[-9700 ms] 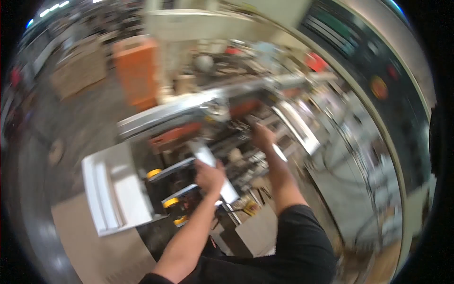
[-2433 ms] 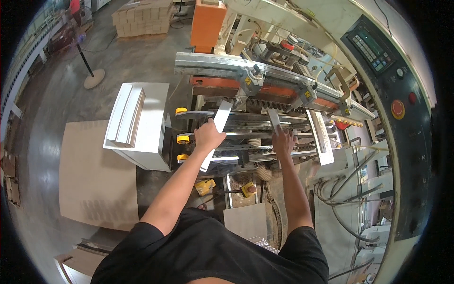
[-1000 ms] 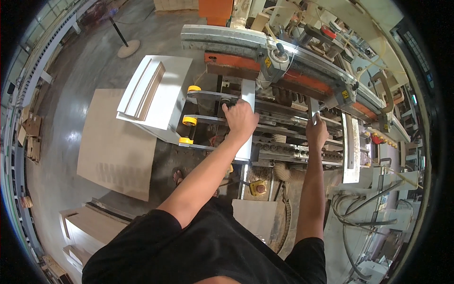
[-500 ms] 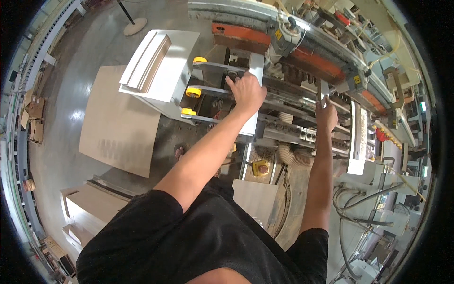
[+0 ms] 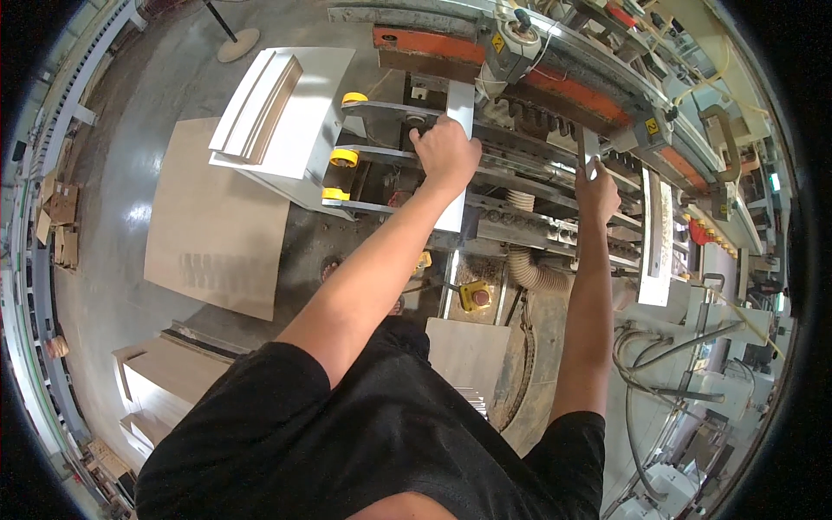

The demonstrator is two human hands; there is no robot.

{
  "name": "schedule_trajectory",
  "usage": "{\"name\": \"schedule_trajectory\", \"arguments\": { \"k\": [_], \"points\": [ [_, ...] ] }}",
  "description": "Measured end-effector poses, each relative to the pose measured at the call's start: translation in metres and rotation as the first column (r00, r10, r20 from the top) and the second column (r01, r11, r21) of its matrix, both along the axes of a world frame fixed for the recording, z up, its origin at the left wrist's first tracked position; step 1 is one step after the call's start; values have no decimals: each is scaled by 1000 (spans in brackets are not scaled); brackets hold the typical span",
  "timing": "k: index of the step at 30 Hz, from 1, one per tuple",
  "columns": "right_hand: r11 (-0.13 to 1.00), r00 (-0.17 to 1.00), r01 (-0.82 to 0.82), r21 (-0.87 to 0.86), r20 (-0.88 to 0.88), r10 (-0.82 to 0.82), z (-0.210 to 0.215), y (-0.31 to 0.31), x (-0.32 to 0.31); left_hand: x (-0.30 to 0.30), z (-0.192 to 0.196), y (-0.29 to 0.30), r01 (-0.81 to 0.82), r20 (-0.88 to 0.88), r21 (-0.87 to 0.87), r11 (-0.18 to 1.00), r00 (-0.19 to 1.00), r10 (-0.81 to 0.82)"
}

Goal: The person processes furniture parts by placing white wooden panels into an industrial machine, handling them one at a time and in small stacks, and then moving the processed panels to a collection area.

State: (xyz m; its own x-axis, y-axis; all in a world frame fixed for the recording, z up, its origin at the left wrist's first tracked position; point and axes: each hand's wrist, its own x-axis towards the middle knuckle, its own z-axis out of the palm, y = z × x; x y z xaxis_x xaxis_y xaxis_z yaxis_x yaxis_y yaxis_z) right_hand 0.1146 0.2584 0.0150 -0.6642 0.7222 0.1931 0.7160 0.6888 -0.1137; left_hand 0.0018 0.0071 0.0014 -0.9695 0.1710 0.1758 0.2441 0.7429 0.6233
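Panel (image 5: 460,100) under left hand (image 5: 446,158), cartons (image 5: 62,206) leftward

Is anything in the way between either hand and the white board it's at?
Nothing visible: the left hand lies directly on the wide white board, and the right hand grips the near end of the narrow white board.

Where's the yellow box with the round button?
In the head view, the yellow box sits just right of and below the middle, left of the ribbed hose and nearer the person than the left hand.
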Motion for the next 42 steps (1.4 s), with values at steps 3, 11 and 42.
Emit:
{"name": "schedule_trajectory", "arguments": {
  "k": [3, 11, 42],
  "points": [
    [1000, 1000, -10, -7, 19, 10, 7, -8, 0, 4, 0, -3, -29, 18, -18, 999, 999, 29],
    [997, 993, -56, 61, -102, 62, -3, 1, -6, -4, -1, -1, 4, -21, -1, 1000, 1000, -4],
    [998, 999, 35, -50, 3, -35, -7, 12, -8, -14, 2, -2, 14, 207, 137, 990, 977, -43]
  ]
}}
